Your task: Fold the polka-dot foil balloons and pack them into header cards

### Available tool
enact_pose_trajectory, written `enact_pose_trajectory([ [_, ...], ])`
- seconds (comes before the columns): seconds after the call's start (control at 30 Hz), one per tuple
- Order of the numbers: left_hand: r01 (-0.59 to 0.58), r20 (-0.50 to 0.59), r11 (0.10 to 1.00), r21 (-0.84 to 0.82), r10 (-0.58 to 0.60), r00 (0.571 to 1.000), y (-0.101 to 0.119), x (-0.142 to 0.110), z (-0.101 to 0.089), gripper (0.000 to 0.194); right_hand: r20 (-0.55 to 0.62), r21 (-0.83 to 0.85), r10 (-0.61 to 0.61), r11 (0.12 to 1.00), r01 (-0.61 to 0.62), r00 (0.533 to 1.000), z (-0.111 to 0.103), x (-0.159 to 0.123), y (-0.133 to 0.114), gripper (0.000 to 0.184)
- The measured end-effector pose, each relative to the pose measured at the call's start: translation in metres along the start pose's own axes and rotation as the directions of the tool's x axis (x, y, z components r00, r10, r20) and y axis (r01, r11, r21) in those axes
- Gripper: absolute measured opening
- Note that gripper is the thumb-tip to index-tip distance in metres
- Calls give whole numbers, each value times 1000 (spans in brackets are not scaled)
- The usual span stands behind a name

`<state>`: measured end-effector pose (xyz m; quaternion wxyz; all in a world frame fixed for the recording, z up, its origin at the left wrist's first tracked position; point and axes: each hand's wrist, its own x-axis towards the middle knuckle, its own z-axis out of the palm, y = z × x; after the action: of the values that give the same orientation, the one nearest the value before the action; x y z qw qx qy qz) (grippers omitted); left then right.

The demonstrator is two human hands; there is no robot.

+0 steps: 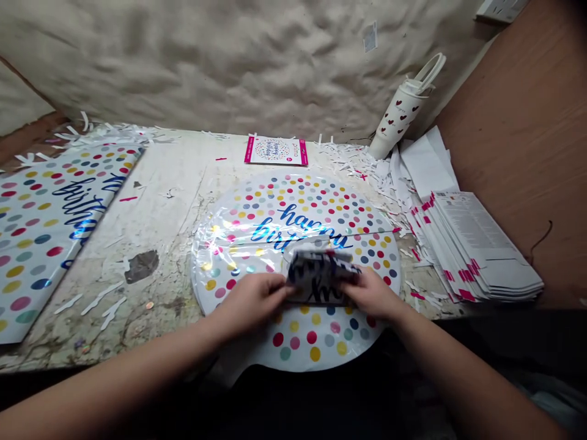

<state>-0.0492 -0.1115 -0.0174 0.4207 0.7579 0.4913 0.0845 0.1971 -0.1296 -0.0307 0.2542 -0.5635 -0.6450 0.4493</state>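
My left hand (250,299) and my right hand (371,293) pinch opposite ends of a folded foil balloon (321,275), which shows dark blue lettering and is blurred. Both hands rest just above a round foil balloon (293,205) printed with coloured dots and blue "happy birthday" lettering. It lies flat on the worn white table (160,244), under the folded piece. Another dotted foil balloon (46,232) lies flat at the table's left side, away from both hands.
A small printed pink-edged card (276,150) lies at the back. White paper trimmings (362,171) are scattered nearby. On the right are a stack of printed pink-edged cards (477,244), white sheets (426,165), and a heart-patterned white bag (398,116). A rough wall stands behind.
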Motion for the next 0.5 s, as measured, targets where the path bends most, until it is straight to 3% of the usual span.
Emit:
enact_pose_trajectory([
  [0.07,297,125,930,-215,-275,953,7,16,-9,29,-96,0,129,992,-130,987,-1,15,-3,22],
  [0.13,463,245,808,-364,-396,885,10,31,-15,27,-222,-72,137,985,-157,965,1,24,-8,29],
  [0.2,520,304,743,-422,-425,853,11,40,-17,25,-339,-256,-50,966,-41,939,8,27,-14,33],
  [0.23,526,308,738,-423,-428,849,11,42,-17,25,-336,-388,-179,921,37,925,13,28,-16,33],
  [0.3,535,324,739,-409,-431,842,9,41,-20,26,-177,-608,-346,775,174,921,24,29,-18,37],
  [0.37,526,307,725,-444,-428,850,8,33,-27,26,7,-686,-308,690,229,951,35,32,-15,43],
  [0.43,489,232,661,-570,-441,867,7,22,-37,23,66,-706,-239,675,215,969,41,37,-9,52],
  [0.5,448,170,526,-723,-492,854,6,11,-47,27,72,-700,-224,682,209,972,44,41,-3,55],
])
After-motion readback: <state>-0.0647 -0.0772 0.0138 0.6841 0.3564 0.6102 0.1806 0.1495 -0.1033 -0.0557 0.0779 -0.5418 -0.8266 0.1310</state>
